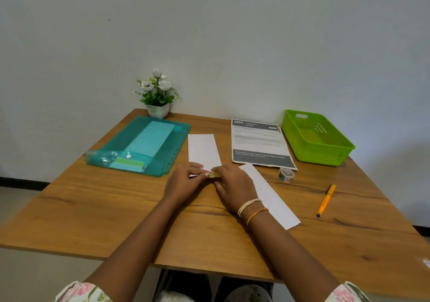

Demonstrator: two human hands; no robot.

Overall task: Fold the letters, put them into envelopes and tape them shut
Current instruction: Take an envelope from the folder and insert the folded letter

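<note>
A white envelope [203,148] lies lengthwise on the wooden table [97,213], its near end under my hands. My left hand [186,183] and my right hand [232,187] meet at that end, and a small yellowish piece of tape [215,175] shows between their fingertips, pinched at the envelope's edge. A second long white envelope or folded letter [272,197] lies slanted beneath my right wrist. A roll of patterned tape [286,174] stands to the right of my hands. A printed sheet [258,143] lies flat behind it.
A teal plastic folder [144,143] holding pale envelopes lies at the back left. A green basket [316,136] stands at the back right. An orange pen [325,200] lies at the right. A potted white flower [157,96] stands by the wall.
</note>
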